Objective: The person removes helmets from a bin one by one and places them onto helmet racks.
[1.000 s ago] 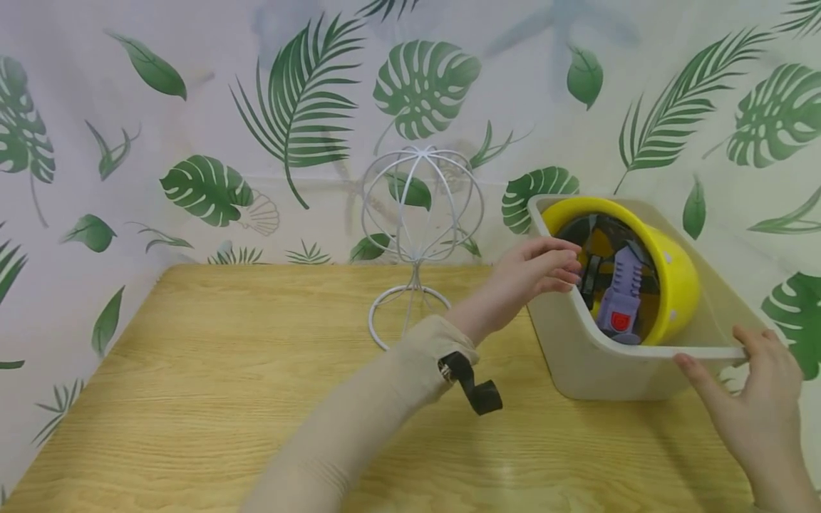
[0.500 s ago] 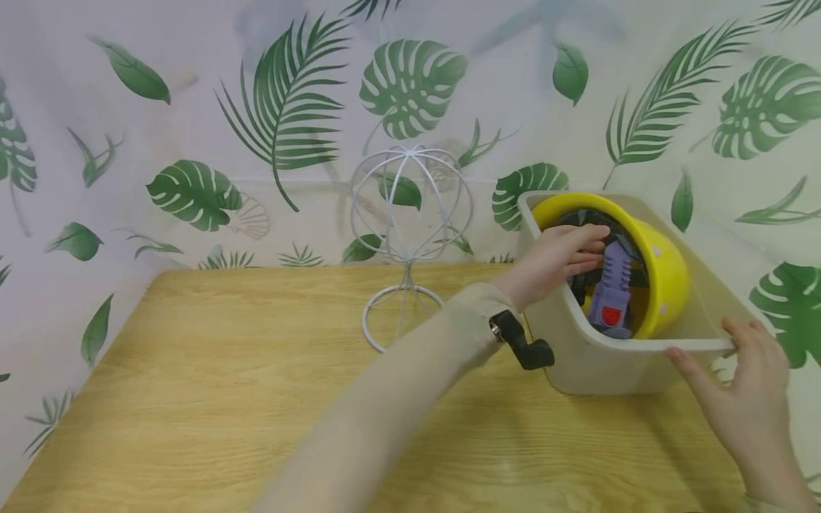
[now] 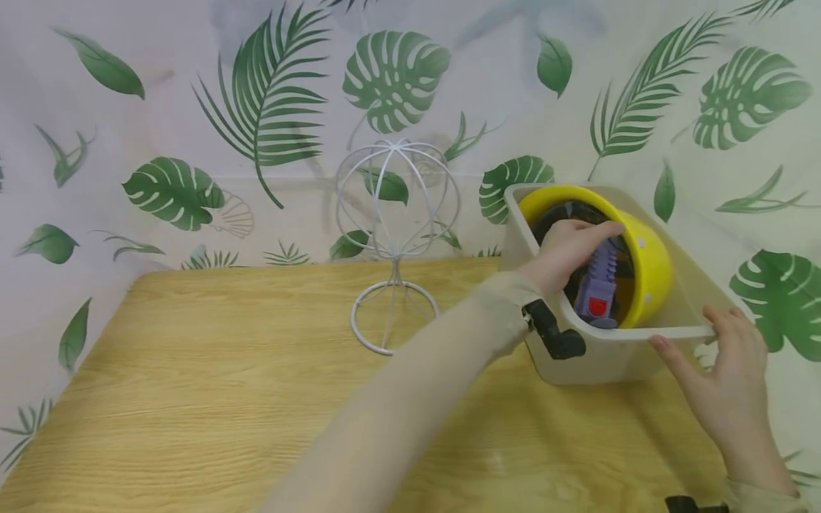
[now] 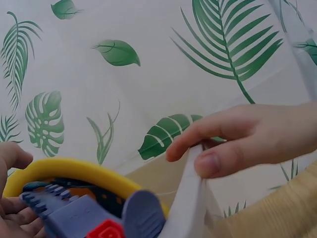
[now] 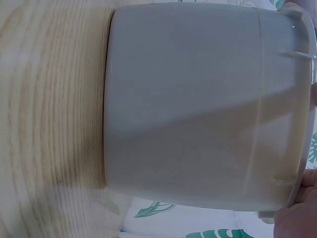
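Yellow helmet [image 3: 657,263] is lying tilted in the cream bin [image 3: 590,363], right of frame. Left hand [image 3: 564,253] is resting at its opening, thumb by the rim — cannot tell whether it is gripping. Right hand [image 3: 731,392] is pinching the bin's edge — steadying this way probably helps.

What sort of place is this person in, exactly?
Probably an indoor tabletop workspace, though I can't tell what building or room. A wood-grain table stands before a leaf-print backdrop, and a pale bin on it holds a yellow helmet.
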The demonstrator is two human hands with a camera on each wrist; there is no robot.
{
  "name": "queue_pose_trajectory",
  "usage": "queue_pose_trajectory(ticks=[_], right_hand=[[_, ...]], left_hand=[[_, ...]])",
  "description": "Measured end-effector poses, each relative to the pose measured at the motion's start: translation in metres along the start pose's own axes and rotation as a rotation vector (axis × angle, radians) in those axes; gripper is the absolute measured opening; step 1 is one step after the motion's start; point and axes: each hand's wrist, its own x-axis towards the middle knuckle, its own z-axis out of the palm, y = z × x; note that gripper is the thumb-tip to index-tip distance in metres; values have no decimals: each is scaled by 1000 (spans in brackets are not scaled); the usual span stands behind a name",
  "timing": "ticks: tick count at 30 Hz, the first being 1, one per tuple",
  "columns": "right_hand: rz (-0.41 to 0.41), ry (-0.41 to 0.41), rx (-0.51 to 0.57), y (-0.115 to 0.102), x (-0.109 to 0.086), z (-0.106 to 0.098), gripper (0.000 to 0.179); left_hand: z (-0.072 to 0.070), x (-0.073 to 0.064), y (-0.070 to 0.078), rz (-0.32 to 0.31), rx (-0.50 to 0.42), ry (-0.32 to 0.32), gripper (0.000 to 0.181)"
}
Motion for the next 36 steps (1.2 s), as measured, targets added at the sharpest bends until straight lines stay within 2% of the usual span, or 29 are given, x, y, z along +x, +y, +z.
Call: queue_pose_trajectory(ticks=[3, 7, 9, 14, 19, 28, 32, 36], right_hand=[[-14, -7, 5, -1, 3, 0, 73], [-23, -20, 20, -2, 5, 1, 73], [-16, -26, 18, -2, 5, 1, 73], [-5, -23, 8, 0, 2, -1, 73], [-9, -10, 9, 1, 1, -1, 72], [6, -16, 8, 1, -3, -1, 73], [-10, -6, 8, 2, -3, -1, 72], [-27, 4, 9, 4, -3, 0, 71]], left_hand=[[6, 0, 0, -16, 22, 30, 28], [13, -2, -2, -76, 43, 37, 32], [15, -4, -3, -81, 51, 34, 35], [19, -7, -5, -43, 36, 53, 34], [22, -11, -5, -43, -1, 84, 28], [26, -13, -6, -15, 32, 136, 28], [26, -10, -8, 35, 16, 162, 21], [24, -8, -10, 63, -48, 154, 15]])
